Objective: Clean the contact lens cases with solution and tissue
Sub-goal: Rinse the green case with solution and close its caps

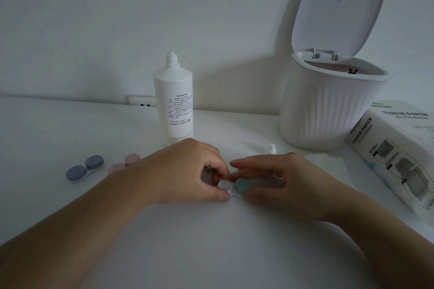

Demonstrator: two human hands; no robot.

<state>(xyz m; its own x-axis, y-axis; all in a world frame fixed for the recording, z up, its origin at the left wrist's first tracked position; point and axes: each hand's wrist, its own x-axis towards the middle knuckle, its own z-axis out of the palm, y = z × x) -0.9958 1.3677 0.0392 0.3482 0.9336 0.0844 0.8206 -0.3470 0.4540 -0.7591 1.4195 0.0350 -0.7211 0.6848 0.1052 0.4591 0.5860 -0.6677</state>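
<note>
A white contact lens case [231,189] lies on the white table between my hands. Its left well is uncapped and its right well carries a teal cap [242,184]. My left hand [187,171] pinches the left end of the case, and a second teal cap peeks out under its fingers. My right hand [281,178] holds the teal cap between thumb and fingers. The white solution bottle [173,101] stands uncapped behind my left hand. Its white cap [272,148] lies behind my right hand. A box marked tissue paper [397,155] sits at the right.
A blue-grey lens case [85,168] and a pink one [125,163], partly hidden by my left wrist, lie at the left. A white ribbed bin [328,110] with its lid raised stands at the back right. A wall socket [142,100] is behind the bottle.
</note>
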